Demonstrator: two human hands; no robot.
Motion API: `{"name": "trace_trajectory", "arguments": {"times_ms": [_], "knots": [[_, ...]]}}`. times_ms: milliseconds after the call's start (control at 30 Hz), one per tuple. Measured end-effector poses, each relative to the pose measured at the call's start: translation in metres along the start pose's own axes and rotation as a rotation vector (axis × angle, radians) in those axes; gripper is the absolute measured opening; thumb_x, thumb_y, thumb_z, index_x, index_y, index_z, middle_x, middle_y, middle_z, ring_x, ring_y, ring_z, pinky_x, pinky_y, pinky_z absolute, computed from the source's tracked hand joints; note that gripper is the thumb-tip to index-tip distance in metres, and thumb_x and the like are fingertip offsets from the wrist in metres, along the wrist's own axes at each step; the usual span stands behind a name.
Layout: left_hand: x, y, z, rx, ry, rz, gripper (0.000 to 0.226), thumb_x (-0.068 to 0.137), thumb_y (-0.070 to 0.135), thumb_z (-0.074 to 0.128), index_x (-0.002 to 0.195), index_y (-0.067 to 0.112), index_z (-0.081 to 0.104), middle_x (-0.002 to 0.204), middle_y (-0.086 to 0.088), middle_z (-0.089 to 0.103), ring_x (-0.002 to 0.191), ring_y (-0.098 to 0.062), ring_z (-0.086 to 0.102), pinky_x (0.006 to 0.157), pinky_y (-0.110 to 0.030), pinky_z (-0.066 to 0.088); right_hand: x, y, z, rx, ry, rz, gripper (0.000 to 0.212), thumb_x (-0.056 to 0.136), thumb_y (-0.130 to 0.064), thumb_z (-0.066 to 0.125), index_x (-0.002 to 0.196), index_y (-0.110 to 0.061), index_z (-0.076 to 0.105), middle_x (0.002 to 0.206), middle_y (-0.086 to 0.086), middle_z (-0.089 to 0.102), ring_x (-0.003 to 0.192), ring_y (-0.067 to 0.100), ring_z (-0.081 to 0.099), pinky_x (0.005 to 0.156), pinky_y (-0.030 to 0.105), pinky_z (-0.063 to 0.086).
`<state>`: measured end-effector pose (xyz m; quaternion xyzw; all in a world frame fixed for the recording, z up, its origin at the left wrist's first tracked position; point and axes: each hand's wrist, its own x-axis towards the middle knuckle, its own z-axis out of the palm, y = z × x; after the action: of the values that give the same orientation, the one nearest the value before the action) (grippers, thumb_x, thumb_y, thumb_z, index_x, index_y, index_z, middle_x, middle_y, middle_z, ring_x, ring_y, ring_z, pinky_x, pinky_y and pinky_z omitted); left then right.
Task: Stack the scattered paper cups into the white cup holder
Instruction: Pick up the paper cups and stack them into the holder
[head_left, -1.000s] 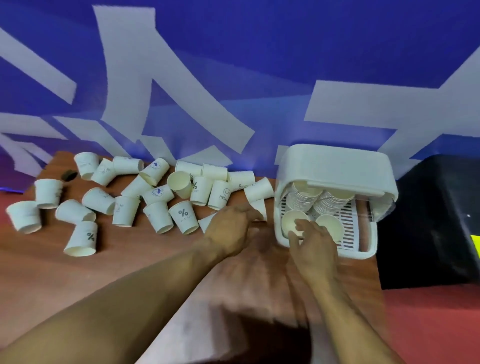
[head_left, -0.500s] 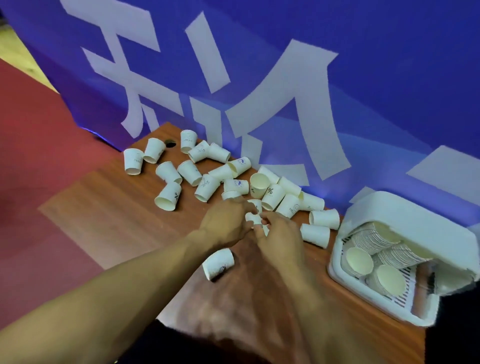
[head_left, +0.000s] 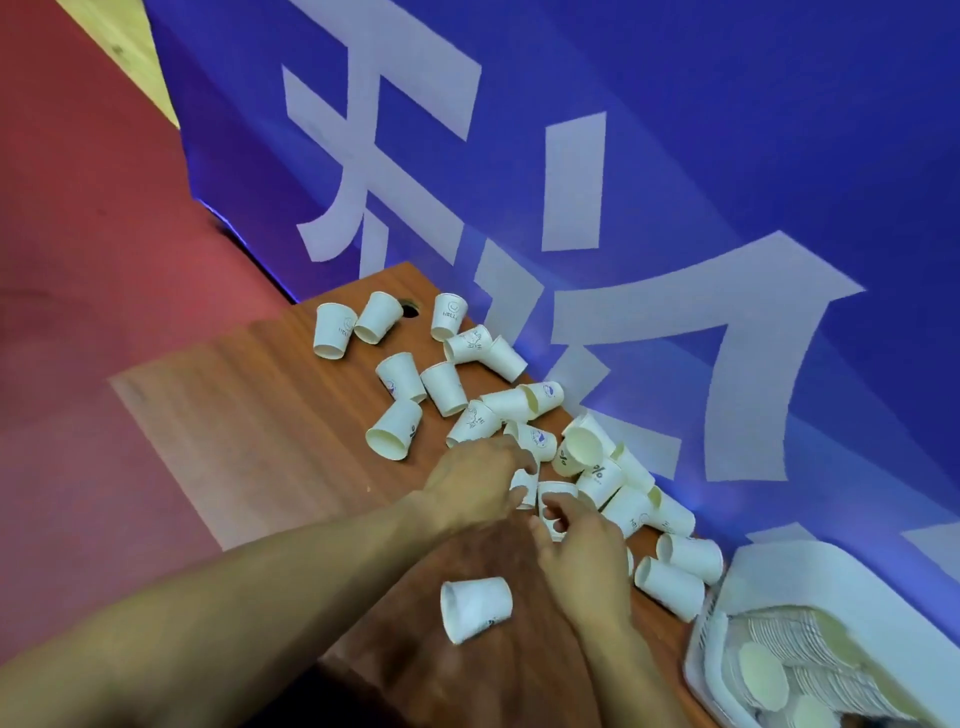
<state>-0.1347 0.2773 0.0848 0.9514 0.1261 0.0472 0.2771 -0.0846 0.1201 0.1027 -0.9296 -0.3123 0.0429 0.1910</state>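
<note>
Back from the holder (head_left: 810, 577), the right hand (head_left: 587, 556) pinches a cup (head_left: 558, 493); beside it the left hand (head_left: 480, 483) curls round a second cup (head_left: 523, 488). Nesting them probably comes next.

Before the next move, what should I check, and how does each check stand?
1. Right hand pinches a cup: ok.
2. Left hand grips a second cup: cannot tell, its fingers cover it.
3. Holder open toward the person: ok.
4. Room left on the stacks: cannot tell.
5. Path to the holder free: not ok, side-lying cups lie before it.
6. Stray cup safe: not ok, it lies between the forearms and could be knocked.
</note>
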Motion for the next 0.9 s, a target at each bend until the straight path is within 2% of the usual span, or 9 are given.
{"name": "trace_trajectory", "arguments": {"times_ms": [167,267,400,467,567,700,900], "knots": [[0.004,-0.090,-0.031,-0.092,0.037,-0.135,0.028,0.091,0.038,0.052,0.118,0.034,0.060,0.117,0.009,0.059,0.103,-0.020,0.059,0.081,-0.035,0.049,0.043,-0.066,0.035,0.011,-0.099,-0.003,0.028,0.085,-0.031,0.065,0.111,-0.022,0.068,0.096,-0.004,0.070,0.092,0.017,0.064,0.080,0.031,0.049],[0.008,-0.154,-0.052,-0.110,0.039,-0.200,0.030,0.091,0.038,0.054,0.119,0.036,0.060,0.119,0.012,0.058,0.103,-0.015,0.061,0.081,-0.031,0.048,0.080,-0.111,0.058,0.048,-0.146,-0.016,0.029,0.085,-0.032,0.063,0.112,-0.024,0.068,0.099,-0.008,0.070,0.093,0.011,0.064,0.082,0.027,0.050],[0.013,-0.228,-0.071,-0.140,0.048,-0.320,0.032,0.087,0.039,0.052,0.118,0.039,0.060,0.121,0.016,0.057,0.109,-0.012,0.057,0.083,-0.031,0.047,0.124,-0.162,0.078,0.046,-0.188,-0.061,0.022,0.085,-0.030,0.064,0.107,-0.027,0.068,0.092,-0.010,0.069,0.085,0.007,0.059,0.071,0.021,0.043],[0.021,-0.254,-0.080,-0.168,0.077,-0.373,0.031,0.086,0.039,0.054,0.117,0.040,0.060,0.121,0.015,0.057,0.109,-0.013,0.057,0.084,-0.032,0.048,0.145,-0.179,0.086,0.025,-0.209,-0.082,0.024,0.085,-0.031,0.064,0.108,-0.027,0.068,0.093,-0.012,0.068,0.086,0.007,0.060,0.071,0.021,0.043],[0.042,-0.280,-0.093,-0.219,0.161,-0.433,0.028,0.086,0.037,0.057,0.113,0.037,0.061,0.118,0.012,0.059,0.103,-0.016,0.060,0.082,-0.033,0.050,0.183,-0.195,0.094,0.001,-0.251,-0.097,0.028,0.085,-0.030,0.066,0.112,-0.023,0.068,0.097,-0.009,0.070,0.090,0.010,0.063,0.079,0.025,0.047],[0.065,-0.305,-0.098,-0.328,0.229,-0.509,0.030,0.086,0.035,0.061,0.115,0.038,0.062,0.117,0.010,0.057,0.098,-0.017,0.061,0.082,-0.035,0.050,0.236,-0.216,0.104,-0.062,-0.262,-0.147,0.029,0.085,-0.029,0.067,0.112,-0.017,0.068,0.098,-0.001,0.071,0.090,0.017,0.065,0.075,0.023,0.043],[0.082,-0.338,-0.091,-0.430,0.275,-0.575,0.031,0.085,0.030,0.064,0.116,0.031,0.063,0.128,0.010,0.052,0.109,-0.018,0.059,0.087,-0.041,0.052,0.301,-0.235,0.138,-0.083,-0.338,-0.169,0.030,0.087,-0.029,0.066,0.115,-0.019,0.067,0.099,-0.001,0.071,0.089,0.017,0.064,0.074,0.020,0.039]]}}
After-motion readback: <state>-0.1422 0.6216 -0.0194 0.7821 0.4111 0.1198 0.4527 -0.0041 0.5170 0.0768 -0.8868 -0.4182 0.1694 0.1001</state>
